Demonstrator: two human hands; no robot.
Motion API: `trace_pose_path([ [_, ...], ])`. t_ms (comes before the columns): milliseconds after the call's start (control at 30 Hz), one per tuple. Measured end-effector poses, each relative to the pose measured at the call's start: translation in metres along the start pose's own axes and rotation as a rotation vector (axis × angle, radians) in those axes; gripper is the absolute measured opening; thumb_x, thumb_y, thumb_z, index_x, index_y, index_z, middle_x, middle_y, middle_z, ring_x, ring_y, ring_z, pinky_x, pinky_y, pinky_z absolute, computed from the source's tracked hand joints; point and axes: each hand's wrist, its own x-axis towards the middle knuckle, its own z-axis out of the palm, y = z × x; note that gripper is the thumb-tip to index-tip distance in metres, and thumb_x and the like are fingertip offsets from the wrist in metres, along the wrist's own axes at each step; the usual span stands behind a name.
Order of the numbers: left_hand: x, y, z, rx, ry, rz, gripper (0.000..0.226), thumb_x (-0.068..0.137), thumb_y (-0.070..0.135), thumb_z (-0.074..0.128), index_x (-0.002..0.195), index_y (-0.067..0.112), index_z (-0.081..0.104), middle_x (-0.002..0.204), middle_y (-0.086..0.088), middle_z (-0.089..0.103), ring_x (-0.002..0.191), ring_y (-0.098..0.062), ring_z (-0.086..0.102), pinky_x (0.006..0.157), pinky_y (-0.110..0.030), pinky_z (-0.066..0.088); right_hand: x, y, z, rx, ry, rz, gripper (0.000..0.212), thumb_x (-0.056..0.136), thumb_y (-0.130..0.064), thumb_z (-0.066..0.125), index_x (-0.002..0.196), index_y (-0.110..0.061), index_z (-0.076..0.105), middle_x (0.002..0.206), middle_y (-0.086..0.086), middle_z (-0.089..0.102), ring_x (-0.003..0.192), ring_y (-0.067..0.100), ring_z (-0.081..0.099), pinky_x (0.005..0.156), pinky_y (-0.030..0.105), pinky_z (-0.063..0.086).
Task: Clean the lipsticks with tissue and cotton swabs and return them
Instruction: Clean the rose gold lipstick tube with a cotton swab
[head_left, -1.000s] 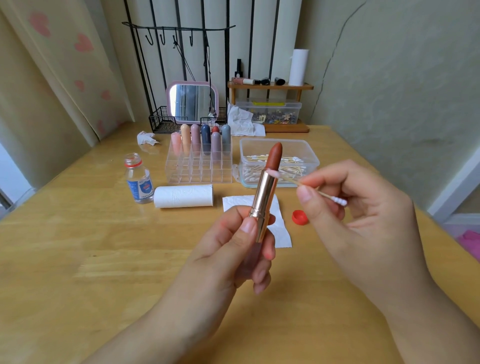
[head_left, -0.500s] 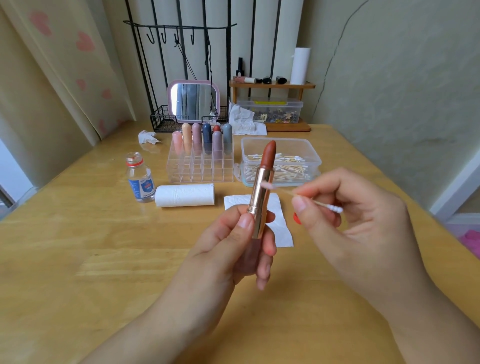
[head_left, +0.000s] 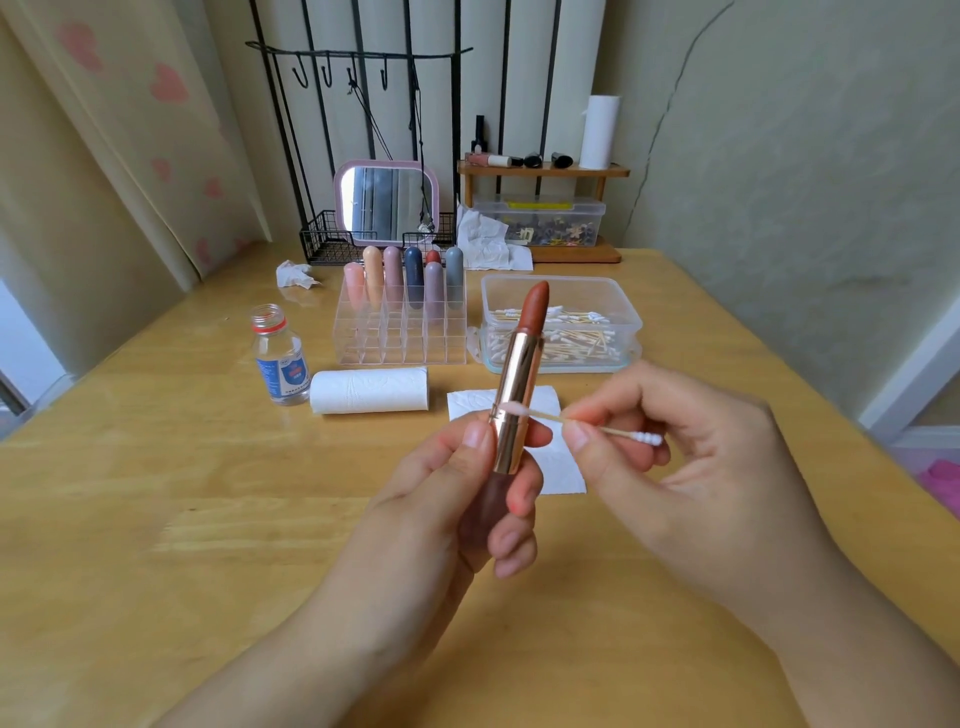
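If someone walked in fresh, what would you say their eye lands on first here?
Centre frame, the left hand holds an uncapped lipstick upright, its brown-red bullet raised. The right hand pinches a cotton swab whose pink-stained tip touches the gold tube. Behind on the table stands a clear organiser holding pastel capped lipsticks.

Both forearms reach in from the bottom edge and meet near the middle. The left hand (head_left: 457, 499) is raised with its palm turned inward, thumb on the near side and fingers curled round the base of an upright rose-gold lipstick tube with a brown-red bullet (head_left: 519, 379). The right hand (head_left: 691, 467) pinches a thin wooden cotton swab (head_left: 582, 423) between thumb and forefinger, its pink-stained tip touching the tube's collar.
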Motion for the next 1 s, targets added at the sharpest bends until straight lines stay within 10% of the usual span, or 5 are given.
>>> trace_pose_path([
  [333, 0.001, -0.001, -0.005, -0.061, -0.096, 0.015, 0.031, 0.085, 0.034, 0.062, 0.101, 0.008, 0.066, 0.067, -0.002, 0.054, 0.049, -0.011, 0.042, 0.048, -0.021, 0.041, 0.003, -0.001, -0.003, 0.044, 0.042, 0.005, 0.007, 0.082, -0.028, 0.059, 0.077, -0.024, 0.061, 0.057, 0.004, 0.046, 0.051, 0.014, 0.044, 0.049, 0.019, 0.035],
  [1000, -0.004, -0.001, -0.002, 0.511, 0.225, 0.242, 0.021, 0.074, 0.048, 0.058, 0.088, 0.032, 0.055, 0.064, 0.011, 0.047, 0.058, -0.011, 0.038, 0.058, -0.029, 0.035, 0.000, -0.011, 0.001, -0.110, 0.041, -0.052, 0.009, 0.072, -0.007, 0.067, 0.065, -0.011, 0.064, 0.052, -0.020, 0.030, 0.048, -0.003, 0.037, 0.052, -0.001, 0.029],
])
